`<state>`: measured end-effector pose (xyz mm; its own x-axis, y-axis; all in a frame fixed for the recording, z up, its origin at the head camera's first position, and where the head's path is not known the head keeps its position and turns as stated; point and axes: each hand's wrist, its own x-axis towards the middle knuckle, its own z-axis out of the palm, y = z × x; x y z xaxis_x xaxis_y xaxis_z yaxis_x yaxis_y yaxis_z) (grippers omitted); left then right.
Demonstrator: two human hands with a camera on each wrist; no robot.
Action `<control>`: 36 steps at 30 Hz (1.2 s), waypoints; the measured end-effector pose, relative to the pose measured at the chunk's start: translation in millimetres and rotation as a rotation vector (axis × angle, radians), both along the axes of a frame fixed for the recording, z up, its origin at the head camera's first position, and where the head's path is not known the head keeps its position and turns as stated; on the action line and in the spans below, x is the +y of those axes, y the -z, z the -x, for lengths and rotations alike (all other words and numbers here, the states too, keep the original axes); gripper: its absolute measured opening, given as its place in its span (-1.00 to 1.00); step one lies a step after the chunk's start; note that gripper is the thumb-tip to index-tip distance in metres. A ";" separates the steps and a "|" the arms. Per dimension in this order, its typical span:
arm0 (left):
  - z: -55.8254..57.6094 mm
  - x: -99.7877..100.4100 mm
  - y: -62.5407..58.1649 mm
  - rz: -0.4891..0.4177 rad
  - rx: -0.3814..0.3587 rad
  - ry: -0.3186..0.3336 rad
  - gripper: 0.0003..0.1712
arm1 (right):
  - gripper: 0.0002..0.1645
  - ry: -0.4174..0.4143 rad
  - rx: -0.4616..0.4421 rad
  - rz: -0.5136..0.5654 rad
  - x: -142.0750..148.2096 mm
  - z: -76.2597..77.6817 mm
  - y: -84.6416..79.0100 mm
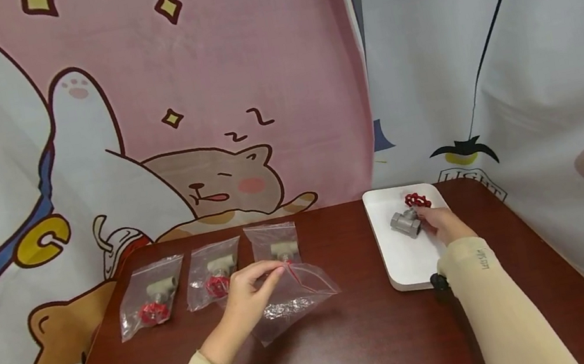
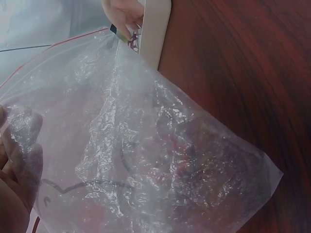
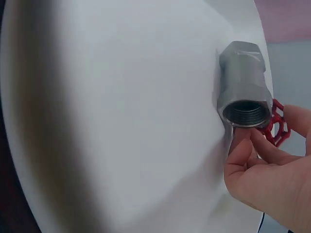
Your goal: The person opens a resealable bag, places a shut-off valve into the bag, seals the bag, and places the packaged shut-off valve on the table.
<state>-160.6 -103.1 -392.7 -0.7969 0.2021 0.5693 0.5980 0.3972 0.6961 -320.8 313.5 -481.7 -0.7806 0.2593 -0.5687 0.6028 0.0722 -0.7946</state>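
My left hand pinches the red-edged top of a clear zip bag, whose mouth gapes to the right. In the left wrist view the bag hangs over the table with nothing inside it. Over at the white tray, my right hand grips a metal gate valve by its red handwheel end. The right wrist view shows the valve's threaded opening and the red handwheel, with the fingers of the right hand curled about the stem just below the body.
Three more clear bags lie along the table's back left, each with a red-wheeled valve inside: a left one, a middle one and a right one, partly behind the left hand. A printed curtain hangs behind the brown table.
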 end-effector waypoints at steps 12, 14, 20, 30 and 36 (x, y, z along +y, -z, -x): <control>-2.3 -2.5 1.8 -0.002 -0.037 0.000 -0.89 | -0.20 -0.092 -0.034 -0.073 -16.1 -1.1 5.5; -2.7 -2.7 1.4 -0.002 -0.040 0.005 -0.89 | -0.22 -0.090 -0.020 -0.081 -19.0 -2.2 4.1; -2.8 -3.7 0.4 0.005 -0.053 -0.002 -0.88 | -0.33 -0.097 0.027 -0.121 -24.4 -4.9 -0.4; -2.9 -3.9 -0.2 0.004 -0.034 -0.019 -0.90 | -0.26 -0.120 0.040 -0.108 -19.0 -11.6 -4.1; -2.6 -4.2 -0.7 -0.004 -0.035 -0.026 -0.90 | -0.28 -0.133 0.111 0.044 -14.5 -24.4 -15.4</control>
